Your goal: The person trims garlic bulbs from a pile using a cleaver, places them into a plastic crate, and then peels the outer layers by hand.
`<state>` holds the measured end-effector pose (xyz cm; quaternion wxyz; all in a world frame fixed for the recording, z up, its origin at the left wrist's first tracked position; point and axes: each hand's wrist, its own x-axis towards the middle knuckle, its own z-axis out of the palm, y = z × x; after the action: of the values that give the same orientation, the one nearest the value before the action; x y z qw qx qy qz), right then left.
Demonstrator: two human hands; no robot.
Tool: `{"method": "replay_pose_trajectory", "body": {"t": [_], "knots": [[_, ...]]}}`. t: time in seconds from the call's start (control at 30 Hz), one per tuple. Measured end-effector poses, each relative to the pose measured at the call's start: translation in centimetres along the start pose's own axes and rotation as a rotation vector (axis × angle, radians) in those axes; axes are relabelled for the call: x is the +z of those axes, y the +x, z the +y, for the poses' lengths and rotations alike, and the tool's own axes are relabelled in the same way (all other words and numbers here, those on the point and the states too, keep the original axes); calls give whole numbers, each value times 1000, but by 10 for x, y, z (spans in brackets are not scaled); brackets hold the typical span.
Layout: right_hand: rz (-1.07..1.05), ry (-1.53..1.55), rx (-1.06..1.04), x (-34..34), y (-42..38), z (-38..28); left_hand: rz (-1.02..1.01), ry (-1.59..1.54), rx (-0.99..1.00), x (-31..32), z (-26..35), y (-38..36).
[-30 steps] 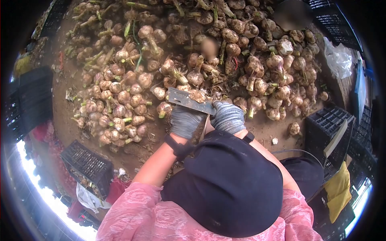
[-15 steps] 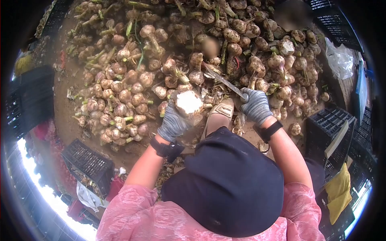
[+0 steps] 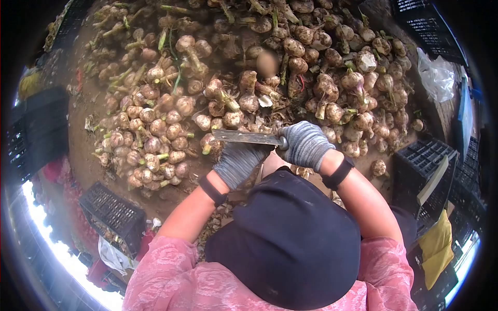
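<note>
My right hand (image 3: 307,145), in a grey knit glove, is wrapped round the handle of a knife (image 3: 246,137). The blade points left and lies across the top of my left hand (image 3: 240,161), also gloved in grey. The left fingers are curled under the blade, and whatever they hold is hidden. Both hands are close together in front of my lap. Beyond them lies a large heap of garlic bulbs (image 3: 158,127) with roots and cut stems.
Black crates stand at the right (image 3: 425,168) and lower left (image 3: 113,210). A clear plastic bag (image 3: 436,78) lies at the upper right, and a yellow cloth (image 3: 436,249) hangs at the lower right. One loose bulb (image 3: 378,167) lies near the right crate.
The right hand has moved left with the knife, whose blade has swung round to point left over the left hand. The white-faced bulb in the left hand has gone out of view.
</note>
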<state>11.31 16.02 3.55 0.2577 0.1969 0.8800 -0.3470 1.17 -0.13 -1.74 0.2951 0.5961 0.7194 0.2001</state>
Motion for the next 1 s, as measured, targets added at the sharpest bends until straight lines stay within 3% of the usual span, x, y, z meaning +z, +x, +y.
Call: {"method": "replay_pose_trajectory", "body": {"t": [0.07,0.13,0.17,0.23,0.3,0.37,0.43,0.5,0.57,0.63,0.67,0.77,0.9,0.97,1.0], "knots": [[-95,-22,10,-1,3,-2,18,70,44,-1,1,0],[-105,-35,31,-4,3,-2,-110,-215,-166,-9,6,1],[-117,-49,54,-5,2,-1,-111,-215,-169,-12,8,0],[-103,-65,118,8,2,20,163,454,235,-20,9,-5],[-30,-70,217,18,-7,57,104,334,261,-25,0,-14],[-49,-66,291,18,-21,78,170,240,148,-24,-2,-27],[67,-35,220,19,-36,85,70,221,29,-19,-6,-45],[100,-11,202,23,-38,90,-207,60,-380,-8,-13,-64],[58,-59,234,21,-38,87,-254,147,-484,-1,-31,-89],[25,-75,286,24,-38,88,-221,138,-785,7,-55,-116],[25,-82,276,26,-38,89,-100,83,-795,12,-73,-130],[22,-93,273,28,-38,90,182,421,-870,-2,-86,-132],[56,-59,275,22,-39,83,182,445,-767,-25,-73,-96],[59,-58,273,22,-38,80,-22,550,-513,-14,-82,-82],[63,-57,272,22,-38,79,17,472,-471,-3,-94,-78]]}}
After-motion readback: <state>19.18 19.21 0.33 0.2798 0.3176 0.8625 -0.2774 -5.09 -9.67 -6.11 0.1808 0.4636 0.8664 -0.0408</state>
